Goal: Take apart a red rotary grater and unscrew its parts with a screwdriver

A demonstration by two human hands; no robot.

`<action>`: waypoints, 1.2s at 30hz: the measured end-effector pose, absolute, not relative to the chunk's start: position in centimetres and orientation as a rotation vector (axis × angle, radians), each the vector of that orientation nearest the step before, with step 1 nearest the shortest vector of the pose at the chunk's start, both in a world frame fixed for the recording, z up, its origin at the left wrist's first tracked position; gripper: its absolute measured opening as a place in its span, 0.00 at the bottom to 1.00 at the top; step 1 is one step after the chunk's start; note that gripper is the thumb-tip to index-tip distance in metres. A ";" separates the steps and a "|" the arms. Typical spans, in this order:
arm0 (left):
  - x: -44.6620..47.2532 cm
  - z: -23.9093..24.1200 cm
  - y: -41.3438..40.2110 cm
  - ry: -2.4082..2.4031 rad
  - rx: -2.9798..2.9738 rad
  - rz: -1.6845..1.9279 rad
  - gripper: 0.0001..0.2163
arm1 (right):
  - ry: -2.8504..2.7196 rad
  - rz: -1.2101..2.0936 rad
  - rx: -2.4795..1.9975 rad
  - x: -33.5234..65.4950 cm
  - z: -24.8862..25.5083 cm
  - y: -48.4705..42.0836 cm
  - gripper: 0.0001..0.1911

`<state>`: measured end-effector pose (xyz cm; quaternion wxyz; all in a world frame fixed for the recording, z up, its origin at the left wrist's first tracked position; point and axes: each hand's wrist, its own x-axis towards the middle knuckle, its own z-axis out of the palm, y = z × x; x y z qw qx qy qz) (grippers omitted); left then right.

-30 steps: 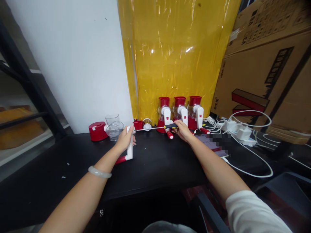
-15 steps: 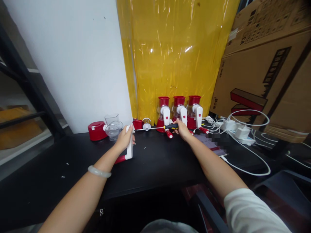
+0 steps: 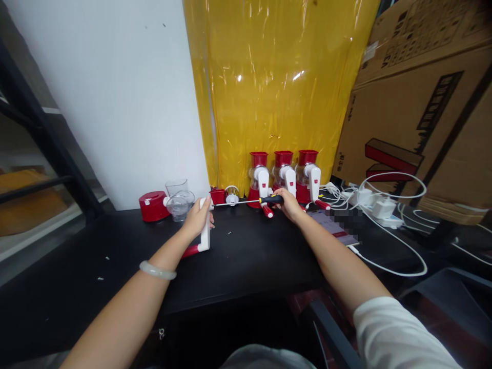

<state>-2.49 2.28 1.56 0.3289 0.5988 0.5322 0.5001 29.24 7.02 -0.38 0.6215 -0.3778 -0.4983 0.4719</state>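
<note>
My left hand (image 3: 197, 218) is closed around the top of a white crank handle (image 3: 205, 237) with a red grip, held upright above the black table. In my right hand (image 3: 287, 204) is a screwdriver (image 3: 272, 199) with a black and yellow handle. Its long thin shaft runs level to the left, and the tip meets the upper end of the crank handle; the exact contact is too small to make out. Behind my left hand stand a clear plastic housing (image 3: 180, 202) and a red base (image 3: 154, 206). A red hopper (image 3: 217, 196) and a metal grater drum (image 3: 232, 195) lie behind the shaft.
Three assembled red and white rotary graters (image 3: 283, 177) stand in a row before a yellow plastic curtain (image 3: 277, 82). A tablet (image 3: 332, 228), white cables and chargers (image 3: 383, 209) occupy the right side. Big cardboard boxes (image 3: 411, 113) rise behind them. A black chair (image 3: 330, 333) is below the table edge.
Both hands keep their hold, with the screwdriver tip still at the crank handle. My right fingers have shifted slightly on the screwdriver handle, and the handle sits a touch higher.
</note>
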 end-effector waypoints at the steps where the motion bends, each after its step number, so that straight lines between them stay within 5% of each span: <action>1: -2.4 1.6 2.2 1.395 1.564 1.310 0.24 | -1.134 1.114 -0.833 29.2 -0.3 6.9 0.07; 6: -2.1 2.0 1.6 1.399 1.569 1.302 0.23 | -1.112 1.141 -0.746 29.2 -0.2 6.8 0.08; 13: -2.2 2.0 1.7 1.390 1.573 1.306 0.22 | -1.265 0.989 -0.955 29.3 -0.5 7.1 0.28; 25: -2.7 1.5 2.3 1.393 1.585 1.305 0.23 | -1.131 1.108 -0.899 28.8 -0.3 6.8 0.15; 36: -2.4 1.7 2.2 1.393 1.572 1.305 0.22 | -1.240 1.031 -0.873 29.3 -0.5 7.1 0.22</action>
